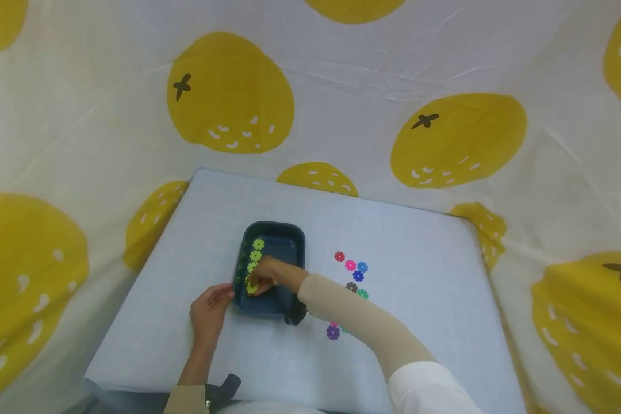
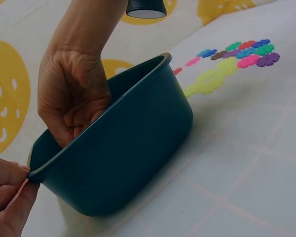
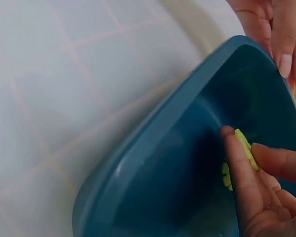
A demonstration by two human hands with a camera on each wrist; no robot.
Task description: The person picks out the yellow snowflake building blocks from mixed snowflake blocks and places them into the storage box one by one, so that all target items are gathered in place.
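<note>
A dark teal tub [image 1: 304, 250] sits on the table, with a row of yellow-green flower-shaped discs [image 1: 256, 255] along its left side. My right hand [image 1: 266, 275] reaches down inside, near the front end of that row. In the right wrist view, its thumb and a finger pinch one yellow-green flower disc [image 3: 245, 149], and another disc [image 3: 226, 175] shows partly behind the fingers. At the tub's near left corner, my left hand [image 1: 209, 313] pinches the rim between thumb and fingers, as the left wrist view shows.
Right of the tub lie several coloured flower discs [image 1: 350, 265], among them red, pink, blue and purple [image 1: 333, 332] ones. My right forearm covers part of that group; the left wrist view shows yellow-green discs [image 2: 210, 81] there too. A fruit-patterned cloth [image 1: 341, 86] hangs behind the table [image 1: 424, 259].
</note>
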